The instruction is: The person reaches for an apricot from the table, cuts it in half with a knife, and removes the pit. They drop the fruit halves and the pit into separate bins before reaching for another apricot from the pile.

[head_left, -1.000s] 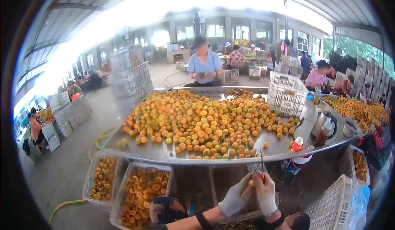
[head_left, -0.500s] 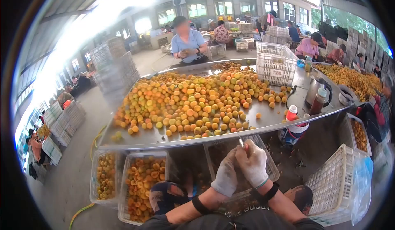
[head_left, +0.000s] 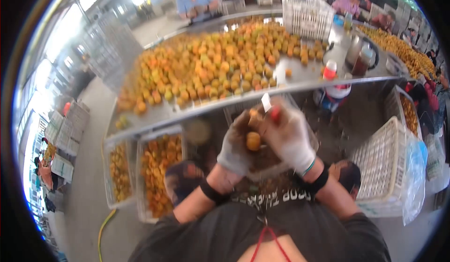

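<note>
My left hand (head_left: pixel 236 145), in a soiled white glove, is curled beside my right hand above a crate (head_left: pixel 262 172) in front of my lap. A yellow-orange apricot (head_left: pixel 253 141) shows at the left palm, under the bent fingers. A smaller orange piece appears at the left fingertips, too blurred to name. My right hand (head_left: pixel 293 138), gloved too, is closed round a small knife with a red handle (head_left: pixel 275 114). Its pale blade (head_left: pixel 266 102) points up and away from me. Just beyond the hands, many apricots (head_left: pixel 211 63) lie heaped on a metal table (head_left: pixel 187 111).
Crates of apricots (head_left: pixel 161 168) stand at the left below the table. To the right are a white crate (head_left: pixel 382 161) with a plastic bag, a bucket (head_left: pixel 333 95) and a red-and-white bottle (head_left: pixel 330 71). Another crate (head_left: pixel 307 16) sits on the table. A person in blue (head_left: pixel 197 2) works opposite.
The view has tilted down. My hands have parted a little, and an apricot now shows between them at the left palm. The knife's red handle and blade have come into clearer sight.
</note>
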Demonstrator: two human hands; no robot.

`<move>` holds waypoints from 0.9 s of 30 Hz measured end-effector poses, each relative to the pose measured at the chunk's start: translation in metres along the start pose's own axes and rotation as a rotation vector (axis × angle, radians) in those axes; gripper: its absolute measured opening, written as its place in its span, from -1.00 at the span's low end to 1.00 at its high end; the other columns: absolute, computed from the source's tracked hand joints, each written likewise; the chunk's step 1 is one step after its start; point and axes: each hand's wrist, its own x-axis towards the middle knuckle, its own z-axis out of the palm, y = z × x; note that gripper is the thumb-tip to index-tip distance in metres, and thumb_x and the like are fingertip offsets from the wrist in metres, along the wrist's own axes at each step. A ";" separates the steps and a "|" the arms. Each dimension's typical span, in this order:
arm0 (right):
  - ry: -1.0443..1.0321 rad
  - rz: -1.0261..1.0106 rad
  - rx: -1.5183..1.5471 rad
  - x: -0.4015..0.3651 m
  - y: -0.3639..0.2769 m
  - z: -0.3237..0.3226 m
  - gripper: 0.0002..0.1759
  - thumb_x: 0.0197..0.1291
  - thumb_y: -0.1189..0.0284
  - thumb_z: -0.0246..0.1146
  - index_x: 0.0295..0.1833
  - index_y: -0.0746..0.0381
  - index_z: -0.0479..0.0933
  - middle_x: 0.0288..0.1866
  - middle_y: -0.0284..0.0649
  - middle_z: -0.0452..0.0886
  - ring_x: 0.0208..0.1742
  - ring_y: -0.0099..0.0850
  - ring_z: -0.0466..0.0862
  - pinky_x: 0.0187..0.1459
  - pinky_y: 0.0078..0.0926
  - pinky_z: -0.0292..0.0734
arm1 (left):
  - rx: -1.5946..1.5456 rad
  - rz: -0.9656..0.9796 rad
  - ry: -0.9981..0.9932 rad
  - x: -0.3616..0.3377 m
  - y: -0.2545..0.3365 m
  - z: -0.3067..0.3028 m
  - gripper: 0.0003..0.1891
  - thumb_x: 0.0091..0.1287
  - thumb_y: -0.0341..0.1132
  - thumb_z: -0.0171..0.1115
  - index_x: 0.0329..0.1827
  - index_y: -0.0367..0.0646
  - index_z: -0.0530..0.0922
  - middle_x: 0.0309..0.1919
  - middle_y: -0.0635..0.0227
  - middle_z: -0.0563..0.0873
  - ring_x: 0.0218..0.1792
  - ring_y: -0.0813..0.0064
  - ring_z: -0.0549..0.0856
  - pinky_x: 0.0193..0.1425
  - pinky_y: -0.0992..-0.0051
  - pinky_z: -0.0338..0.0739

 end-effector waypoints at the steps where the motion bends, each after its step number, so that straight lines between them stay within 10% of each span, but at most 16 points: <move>1: 0.011 0.082 0.229 0.002 0.005 -0.003 -0.85 0.22 0.52 0.37 -0.20 0.32 0.54 -0.41 -0.21 0.62 -0.39 -0.57 0.57 -0.32 -0.48 0.52 | -0.024 -0.066 -0.132 0.002 0.003 -0.012 -0.62 0.52 -0.07 0.06 0.21 -0.11 0.52 -0.15 0.37 0.67 -0.25 0.44 0.65 -0.21 0.47 0.56; 8: -0.276 0.025 0.008 0.003 0.001 -0.023 -0.64 0.26 0.47 0.36 0.14 0.27 0.52 -0.34 -0.17 0.65 -0.30 -0.58 0.59 -0.19 -0.48 0.56 | 0.190 -0.147 -0.142 -0.002 0.006 -0.018 -0.54 0.53 0.01 0.02 0.35 -0.02 0.46 -0.34 0.48 0.62 -0.59 0.65 0.49 -0.61 0.66 0.27; 14: -0.205 -0.009 -0.179 -0.007 0.002 -0.010 -0.82 0.23 0.50 0.34 -0.21 0.27 0.44 -0.46 0.07 0.47 -0.40 0.11 0.44 -0.34 -0.26 0.47 | 0.374 -0.079 0.145 -0.003 -0.002 -0.004 -0.65 0.53 -0.05 0.01 0.16 -0.03 0.58 -0.33 0.52 0.62 -0.54 0.74 0.51 -0.59 0.68 0.32; 19: 0.077 0.243 0.319 -0.009 -0.011 -0.010 -0.95 0.22 0.59 0.26 -0.31 0.30 0.56 -0.49 -0.45 0.53 -0.50 -0.64 0.48 -0.45 -0.63 0.36 | 0.352 -0.040 0.068 -0.004 0.009 -0.008 -0.68 0.52 -0.11 0.01 0.13 -0.08 0.58 -0.30 0.46 0.64 -0.43 0.67 0.60 -0.50 0.65 0.43; 27: 0.125 0.025 0.959 0.014 -0.009 -0.024 -0.46 0.57 0.04 -0.07 -0.52 0.04 0.17 -0.66 -0.49 0.11 -0.64 -0.58 0.07 -0.50 -0.52 0.12 | 0.142 -0.086 -0.269 0.007 0.005 -0.017 -0.56 0.31 -0.38 0.17 0.27 -0.19 0.43 -0.15 0.25 0.62 -0.35 0.55 0.62 -0.41 0.64 0.51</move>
